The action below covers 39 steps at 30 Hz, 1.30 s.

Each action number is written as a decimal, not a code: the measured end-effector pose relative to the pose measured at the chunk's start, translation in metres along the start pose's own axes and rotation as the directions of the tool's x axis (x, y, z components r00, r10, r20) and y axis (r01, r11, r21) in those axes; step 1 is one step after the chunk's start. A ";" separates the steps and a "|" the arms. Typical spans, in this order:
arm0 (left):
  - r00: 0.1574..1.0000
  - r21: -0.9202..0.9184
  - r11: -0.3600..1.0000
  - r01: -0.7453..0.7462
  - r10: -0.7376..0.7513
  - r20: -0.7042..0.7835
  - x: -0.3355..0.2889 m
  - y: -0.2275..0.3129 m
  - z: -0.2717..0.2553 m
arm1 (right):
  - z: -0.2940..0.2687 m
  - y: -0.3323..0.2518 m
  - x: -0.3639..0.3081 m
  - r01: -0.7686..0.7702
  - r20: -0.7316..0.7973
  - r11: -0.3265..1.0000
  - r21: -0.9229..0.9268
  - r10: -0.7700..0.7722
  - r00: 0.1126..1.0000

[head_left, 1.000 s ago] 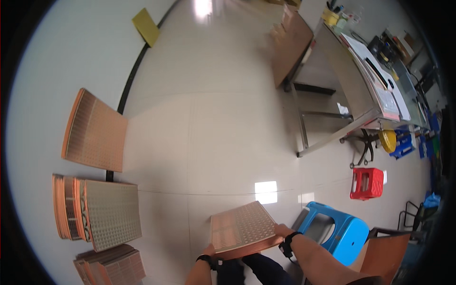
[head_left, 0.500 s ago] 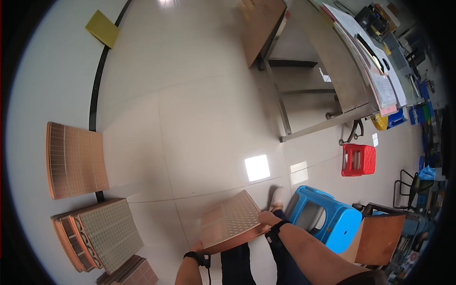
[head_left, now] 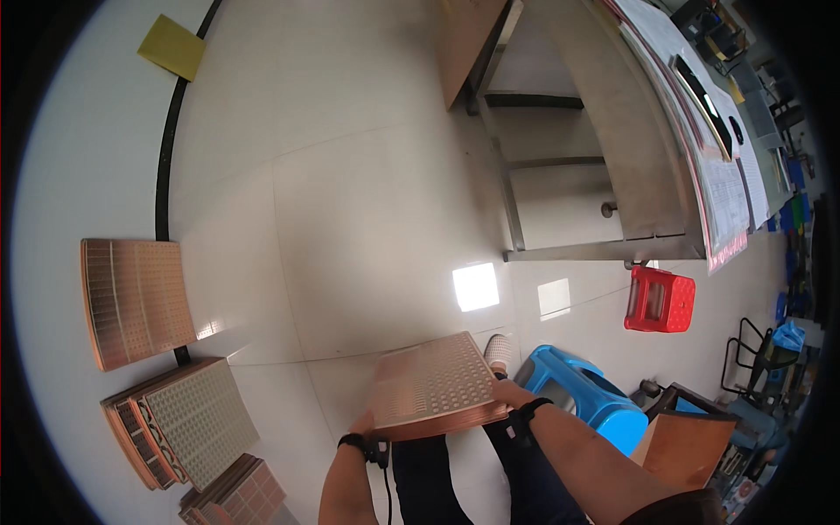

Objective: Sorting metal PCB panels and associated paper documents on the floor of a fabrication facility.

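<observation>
A stack of copper-coloured circuit panels (head_left: 435,382), with rows of small pads across its top face, is held in front of my legs. My left hand (head_left: 363,425) grips its near left corner, the fingers partly hidden and blurred. At its right edge my right hand (head_left: 510,393) has hold of the side. The stack is tilted slightly, its layered near edge turned toward me. Similar panels lean on the wall at left: a copper-coloured set (head_left: 138,302), a grey-green faced stack (head_left: 203,424), and a lower stack with a grid of squares (head_left: 247,495).
A yellow board (head_left: 173,48) leans at the wall's far end. Ahead on the right stands a metal-framed desk (head_left: 626,114) bearing papers (head_left: 731,206). A red stool (head_left: 661,299), a blue stool (head_left: 612,409) and a brown box (head_left: 687,446) stand to the right.
The panel stack has come up a little and turned more level in my hands. My view has shifted; the desk looks nearer, and the blue stool sits lower and further left in it.
</observation>
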<state>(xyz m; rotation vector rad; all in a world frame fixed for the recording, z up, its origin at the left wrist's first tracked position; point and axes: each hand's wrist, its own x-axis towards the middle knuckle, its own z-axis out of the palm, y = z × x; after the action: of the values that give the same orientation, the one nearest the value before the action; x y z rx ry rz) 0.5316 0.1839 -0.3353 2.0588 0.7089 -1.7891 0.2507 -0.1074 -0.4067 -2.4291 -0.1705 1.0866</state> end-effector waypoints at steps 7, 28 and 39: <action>0.763 0.591 0.501 -0.633 0.533 0.366 -0.048 0.109 0.063 | -0.036 0.070 -0.076 -0.330 -0.012 0.805 0.493 0.386 0.922; 0.978 -0.053 0.992 -0.112 0.119 0.172 -0.071 0.267 0.229 | -0.142 0.319 -0.231 -0.312 0.292 -0.092 0.946 0.663 0.689; 0.897 -0.522 0.849 -0.077 0.287 0.335 -0.062 0.259 0.206 | -0.163 0.324 -0.237 -0.077 0.215 -0.213 0.974 0.760 0.614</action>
<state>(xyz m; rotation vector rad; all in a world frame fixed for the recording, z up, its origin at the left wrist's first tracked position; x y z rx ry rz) 0.5007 -0.1511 -0.3288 1.3161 0.7209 -1.6263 0.1840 -0.5230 -0.3050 -1.0787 1.4198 0.3159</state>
